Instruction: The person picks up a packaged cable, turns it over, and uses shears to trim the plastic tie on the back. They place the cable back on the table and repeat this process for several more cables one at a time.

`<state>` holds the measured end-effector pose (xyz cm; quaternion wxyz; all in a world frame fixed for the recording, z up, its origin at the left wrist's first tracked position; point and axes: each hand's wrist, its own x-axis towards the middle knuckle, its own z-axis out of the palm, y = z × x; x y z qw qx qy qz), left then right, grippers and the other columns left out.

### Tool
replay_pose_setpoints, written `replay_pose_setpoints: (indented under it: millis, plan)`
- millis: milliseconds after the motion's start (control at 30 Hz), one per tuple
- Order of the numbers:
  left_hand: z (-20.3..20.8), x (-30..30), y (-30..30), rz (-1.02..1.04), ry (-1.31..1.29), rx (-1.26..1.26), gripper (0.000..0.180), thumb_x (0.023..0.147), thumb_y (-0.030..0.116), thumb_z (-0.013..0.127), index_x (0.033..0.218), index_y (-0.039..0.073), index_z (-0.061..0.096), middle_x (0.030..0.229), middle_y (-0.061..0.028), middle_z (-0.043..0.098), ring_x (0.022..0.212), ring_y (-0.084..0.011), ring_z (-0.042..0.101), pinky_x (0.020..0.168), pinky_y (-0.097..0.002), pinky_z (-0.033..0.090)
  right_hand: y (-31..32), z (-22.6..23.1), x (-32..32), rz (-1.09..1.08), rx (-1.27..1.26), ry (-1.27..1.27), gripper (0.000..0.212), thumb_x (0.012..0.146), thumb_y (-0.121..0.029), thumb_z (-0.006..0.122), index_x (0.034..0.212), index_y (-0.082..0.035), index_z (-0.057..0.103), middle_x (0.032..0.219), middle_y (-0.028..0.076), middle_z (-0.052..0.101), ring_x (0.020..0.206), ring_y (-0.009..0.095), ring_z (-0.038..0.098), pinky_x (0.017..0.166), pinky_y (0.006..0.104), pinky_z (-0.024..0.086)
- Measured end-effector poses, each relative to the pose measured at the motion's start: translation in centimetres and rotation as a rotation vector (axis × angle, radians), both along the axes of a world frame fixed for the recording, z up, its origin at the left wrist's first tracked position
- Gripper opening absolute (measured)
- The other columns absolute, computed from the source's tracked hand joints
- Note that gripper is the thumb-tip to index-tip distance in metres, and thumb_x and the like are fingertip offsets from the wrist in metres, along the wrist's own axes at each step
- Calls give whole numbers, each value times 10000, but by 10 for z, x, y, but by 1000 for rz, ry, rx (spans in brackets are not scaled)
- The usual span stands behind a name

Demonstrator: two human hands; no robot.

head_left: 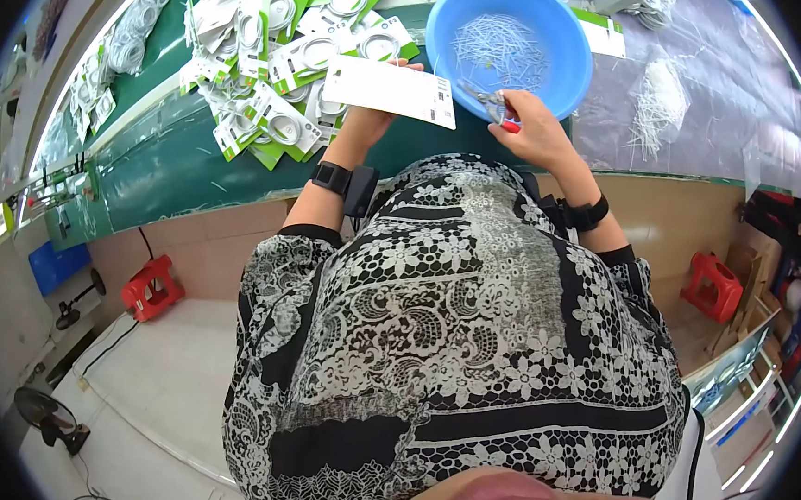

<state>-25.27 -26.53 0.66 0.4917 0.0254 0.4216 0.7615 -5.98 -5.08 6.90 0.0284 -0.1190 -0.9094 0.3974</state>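
My left hand (372, 125) is closed on a white packaging card (389, 88), held up at the bench's near edge with its plain side toward me. Most of that hand's fingers are behind the card. A pair of small cutting pliers (494, 105) with red on the handle is gripped in my right hand (531, 134), its jaws pointing left over the near rim of a blue basin (573, 62). Thin white plastic strips (498, 48) lie scattered in the basin. Left of the card is a heap of carded white coiled cables (284, 56) with green edging.
Beyond the basin's right side, a clear bag of white strips (659, 106) rests on the plastic-covered bench (603, 143). Bundled cables (137, 32) lie far left on the green bench top (146, 172). Red stools (153, 287) stand below on both sides, and a black fan (47, 414) sits lower left.
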Motion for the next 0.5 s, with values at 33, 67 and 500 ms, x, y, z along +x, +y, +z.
replay_pose_setpoints:
  millis: [33,67,500]
  plan:
    - [4,-1,7,-20,19,47,307,941,161,524,1218,42,465,1211,-167,570,1077,-235,595,855,-335,532,1,0,0,47,76,10,434,748,-169,714,1113,-17,536,901,118,556,849,267,554,774,355,437]
    - [9,-1,14,-41,37,94,308,942,182,532,1213,50,469,1224,-166,564,1088,-239,588,863,-339,527,2,2,1,39,82,8,434,748,-169,714,1113,-17,536,901,118,556,849,267,554,774,355,437]
    - [29,14,68,-135,249,215,322,939,226,535,1195,41,470,1254,-191,538,1149,-260,542,935,-377,485,16,-1,18,-63,102,-84,381,734,-211,705,1046,-40,568,919,134,578,859,315,559,756,398,449]
